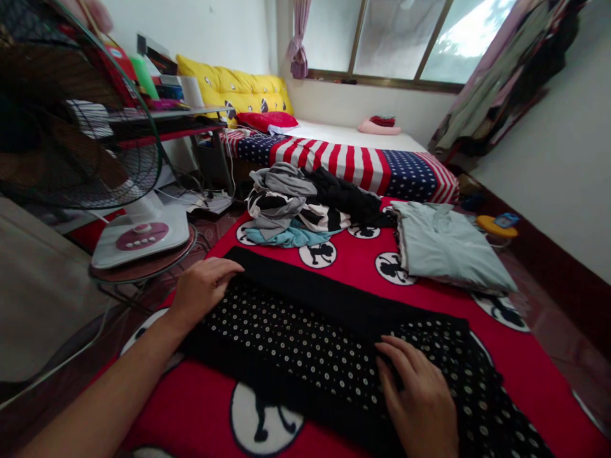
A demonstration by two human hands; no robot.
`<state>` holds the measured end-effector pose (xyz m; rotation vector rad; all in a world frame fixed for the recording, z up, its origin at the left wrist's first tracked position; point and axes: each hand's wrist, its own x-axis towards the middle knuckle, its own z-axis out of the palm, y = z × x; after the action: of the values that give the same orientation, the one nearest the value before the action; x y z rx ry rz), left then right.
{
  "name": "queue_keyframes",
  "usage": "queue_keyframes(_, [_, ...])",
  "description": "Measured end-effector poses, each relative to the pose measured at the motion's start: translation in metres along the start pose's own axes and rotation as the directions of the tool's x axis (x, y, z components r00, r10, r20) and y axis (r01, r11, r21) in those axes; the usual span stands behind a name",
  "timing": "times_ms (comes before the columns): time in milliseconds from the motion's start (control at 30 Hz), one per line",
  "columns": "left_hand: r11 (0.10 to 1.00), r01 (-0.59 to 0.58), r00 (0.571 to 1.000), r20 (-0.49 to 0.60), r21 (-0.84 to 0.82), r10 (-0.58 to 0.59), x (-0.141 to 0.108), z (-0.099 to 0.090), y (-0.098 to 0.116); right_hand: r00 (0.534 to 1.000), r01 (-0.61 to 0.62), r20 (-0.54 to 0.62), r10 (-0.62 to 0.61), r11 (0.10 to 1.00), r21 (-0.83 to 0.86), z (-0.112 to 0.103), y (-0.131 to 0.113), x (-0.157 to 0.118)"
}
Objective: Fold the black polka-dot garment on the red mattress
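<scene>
Black polka-dot cloth lies flat beneath the fingers of two open hands, left hand and right hand, neither gripping. Outward on the red blanket: one folded pale-green shirt, one heap of clothes.

Daylight enters through the window at the far end of the room, and its right pane burns out to near white with glare. The rest of the room is lit softly and fairly evenly, with only faint shadows around the left hand and right hand. The fan at the left edge sits dark, its detail lost. Strong wide-angle distortion tilts the right wall and stretches the red blanket toward the corners. Fine detail looks slightly soft, without heavy motion blur.
</scene>
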<state>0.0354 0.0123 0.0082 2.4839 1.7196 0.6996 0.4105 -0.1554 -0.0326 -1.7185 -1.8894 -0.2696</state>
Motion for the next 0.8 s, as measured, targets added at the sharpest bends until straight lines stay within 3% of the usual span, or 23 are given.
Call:
queue_keyframes(133, [0.992, -0.05, 0.97, 0.241, 0.115, 0.021, 0.006, -0.007, -0.004, 0.998, -0.057, 0.022, 0.057, 0.998, 0.011, -0.006, -0.008, 0.003])
queue_keyframes(167, [0.985, -0.069, 0.961, 0.274, 0.158, 0.023, 0.01, -0.006, -0.004, 0.996, -0.078, 0.034, 0.077, 0.997, 0.017, -0.008, -0.011, 0.004])
queue_keyframes(233, [0.971, -0.105, 0.97, 0.238, 0.216, 0.052, 0.021, 0.001, 0.006, 0.991, -0.124, 0.059, 0.122, 0.992, 0.031, -0.012, -0.017, 0.007])
queue_keyframes(300, [0.973, -0.156, 0.979, 0.155, 0.168, 0.13, 0.032, 0.014, 0.032, 0.983, -0.169, 0.072, 0.166, 0.985, 0.04, -0.013, -0.021, 0.009])
queue_keyframes(367, [0.97, -0.241, 0.961, 0.136, -0.027, 0.243, 0.04, 0.034, 0.072, 0.977, -0.201, 0.085, 0.196, 0.978, 0.05, -0.012, -0.024, 0.01])
queue_keyframes(467, [0.874, -0.353, 0.877, 0.208, -0.334, 0.433, 0.037, 0.069, 0.138, 0.967, -0.243, 0.1, 0.234, 0.965, 0.095, -0.011, -0.026, 0.01])
queue_keyframes(567, [0.817, -0.461, 0.788, 0.264, -0.347, 0.556, 0.025, 0.101, 0.178, 0.95, -0.305, 0.145, 0.276, 0.915, 0.262, -0.026, -0.026, 0.012])
queue_keyframes(700, [0.789, -0.559, 0.748, 0.255, -0.256, 0.613, 0.013, 0.118, 0.185, 0.894, -0.435, 0.19, 0.405, 0.685, 0.584, -0.069, -0.004, 0.02])
queue_keyframes(733, [0.782, -0.572, 0.744, 0.246, -0.249, 0.622, 0.012, 0.119, 0.184, 0.876, -0.448, 0.148, 0.459, 0.659, 0.605, -0.078, 0.008, 0.024])
queue_keyframes(800, [0.752, -0.609, 0.719, 0.225, -0.254, 0.658, 0.011, 0.117, 0.182, 0.833, -0.464, 0.013, 0.553, 0.686, 0.56, -0.088, 0.04, 0.03])
